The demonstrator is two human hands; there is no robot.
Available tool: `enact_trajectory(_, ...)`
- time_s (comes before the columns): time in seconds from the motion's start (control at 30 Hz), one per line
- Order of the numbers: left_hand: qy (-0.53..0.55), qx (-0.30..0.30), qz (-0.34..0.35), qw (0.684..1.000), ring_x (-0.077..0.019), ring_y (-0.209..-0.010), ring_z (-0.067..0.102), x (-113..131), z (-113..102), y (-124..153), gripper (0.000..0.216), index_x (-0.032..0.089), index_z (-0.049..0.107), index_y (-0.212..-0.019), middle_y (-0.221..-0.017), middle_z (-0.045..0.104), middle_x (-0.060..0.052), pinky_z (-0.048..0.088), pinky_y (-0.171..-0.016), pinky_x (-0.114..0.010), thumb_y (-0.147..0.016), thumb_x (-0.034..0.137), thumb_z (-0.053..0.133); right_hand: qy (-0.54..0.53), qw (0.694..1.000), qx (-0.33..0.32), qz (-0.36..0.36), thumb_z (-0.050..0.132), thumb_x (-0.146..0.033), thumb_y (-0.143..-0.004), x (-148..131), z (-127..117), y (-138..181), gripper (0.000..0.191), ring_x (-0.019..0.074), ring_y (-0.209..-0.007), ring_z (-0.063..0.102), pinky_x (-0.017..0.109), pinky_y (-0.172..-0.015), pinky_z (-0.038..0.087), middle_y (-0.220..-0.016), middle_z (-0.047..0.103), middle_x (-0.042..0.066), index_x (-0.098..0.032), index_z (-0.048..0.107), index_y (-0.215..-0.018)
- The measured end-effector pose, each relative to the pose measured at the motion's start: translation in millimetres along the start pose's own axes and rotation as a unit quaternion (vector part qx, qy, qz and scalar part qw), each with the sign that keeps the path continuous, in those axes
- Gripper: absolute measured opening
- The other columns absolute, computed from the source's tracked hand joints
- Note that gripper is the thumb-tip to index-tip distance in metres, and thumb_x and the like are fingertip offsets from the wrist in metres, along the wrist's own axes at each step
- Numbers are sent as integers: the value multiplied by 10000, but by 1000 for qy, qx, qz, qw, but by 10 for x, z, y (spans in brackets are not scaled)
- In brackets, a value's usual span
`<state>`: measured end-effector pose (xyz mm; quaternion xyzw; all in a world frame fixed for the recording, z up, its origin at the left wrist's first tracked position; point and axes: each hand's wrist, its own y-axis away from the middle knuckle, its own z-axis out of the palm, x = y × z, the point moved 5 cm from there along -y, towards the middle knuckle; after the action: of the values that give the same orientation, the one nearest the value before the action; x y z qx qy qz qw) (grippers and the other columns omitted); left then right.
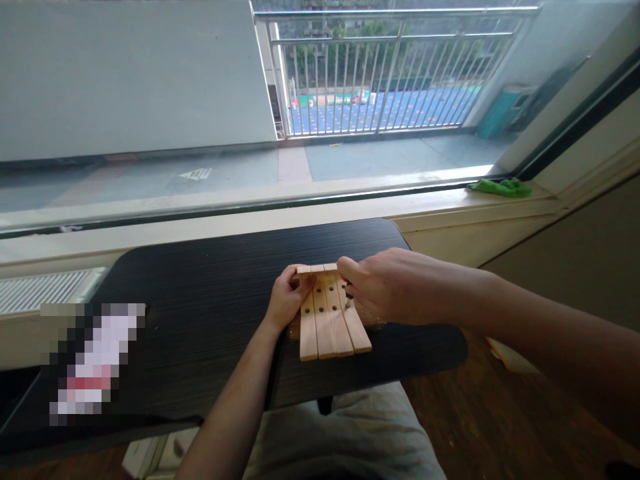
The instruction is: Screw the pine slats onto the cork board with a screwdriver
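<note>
A small piece made of pale wooden slats point(334, 330) rests on the black table, its near end overhanging the front part. Two rows of round holes cross the slats, and a short wooden strip stands along the far end. My left hand point(287, 297) grips the left far corner, with the thumb on top of the slats. My right hand point(373, 283) is closed round a thin tool with a dark shaft and metal tip point(349, 301). That tip points down at a hole in the rightmost slat; my fingers hide the handle. Something brown and see-through lies partly under the wood.
The black table point(200, 313) has rounded corners and stands against the windowsill point(430, 203). A blurred pale item point(105, 353) lies at its left. A green cloth point(501, 188) sits on the sill at right. A white radiator point(50, 291) is at far left.
</note>
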<state>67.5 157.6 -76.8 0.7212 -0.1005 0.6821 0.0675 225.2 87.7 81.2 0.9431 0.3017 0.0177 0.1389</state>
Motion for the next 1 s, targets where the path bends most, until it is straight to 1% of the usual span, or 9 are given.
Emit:
enact_trajectory(0.1, -5, 3, 8, 1000, -162, -729, 610, 8, -1, -3, 348, 158, 623, -870, -807, 645, -24, 492, -641, -257, -737, 452, 754, 8, 1000, 1, 7, 451, -280, -967, 14, 7, 3, 187, 191, -561, 613, 291, -502, 205, -673, 678, 73, -137, 520, -1065)
enact_trajectory(0.2, -7, 7, 4, 1000, -161, -715, 605, 14, 0, -6, 355, 161, 622, -861, -791, 642, -19, 489, -627, -254, -726, 460, 758, 19, 1000, 11, 16, 464, -302, -968, 26, 15, 0, 196, 196, -564, 626, 292, -498, 189, -658, 678, 72, -142, 527, -1061)
enact_trajectory(0.3, -5, 9, -1, 1000, -163, -704, 611, 31, 4, -2, 379, 162, 621, -864, -781, 645, -15, 493, -620, -257, -706, 474, 768, 25, 999, 20, 24, 468, -319, -973, 38, 15, -1, 205, 192, -550, 622, 293, -494, 172, -645, 677, 67, -144, 540, -1054)
enact_trajectory(0.47, -1, 9, -15, 1000, -175, -721, 635, 56, 8, 9, 409, 161, 627, -881, -803, 674, -28, 512, -626, -265, -689, 489, 778, 32, 998, 22, 41, 474, -341, -986, 53, -7, 12, 235, 180, -531, 596, 288, -507, 178, -627, 673, 62, -146, 572, -1073)
enact_trajectory(0.63, -3, 6, -12, 1000, -179, -728, 643, 62, 7, 7, 402, 164, 628, -865, -808, 682, -29, 519, -634, -269, -690, 490, 784, 34, 998, 19, 42, 503, -357, -978, 52, -25, -4, 251, 162, -518, 569, 289, -507, 191, -630, 669, 54, -151, 622, -1059)
enact_trajectory(0.8, -3, 6, -10, 1000, -182, -736, 646, 35, 0, 6, 400, 165, 639, -884, -817, 688, -33, 520, -639, -270, -698, 488, 784, 44, 998, 28, 45, 512, -348, -978, 58, -41, -33, 253, 158, -537, 584, 290, -495, 184, -653, 677, 59, -157, 667, -1039)
enact_trajectory(0.93, -12, 13, -12, 1000, -184, -753, 647, 15, -21, 4, 406, 163, 644, -898, -838, 687, -36, 516, -661, -273, -691, 481, 791, 64, 997, 15, 46, 512, -325, -982, 36, -85, -66, 252, 174, -592, 624, 294, -496, 192, -681, 700, 78, -162, 697, -1033)
enact_trajectory(1.0, -9, 12, -18, 1000, -185, -752, 647, 2, -26, 2, 420, 161, 642, -911, -839, 684, -36, 514, -660, -274, -688, 484, 793, 67, 996, -5, 51, 501, -330, -990, 20, -110, -88, 271, 180, -626, 643, 292, -501, 209, -718, 719, 94, -163, 712, -1027)
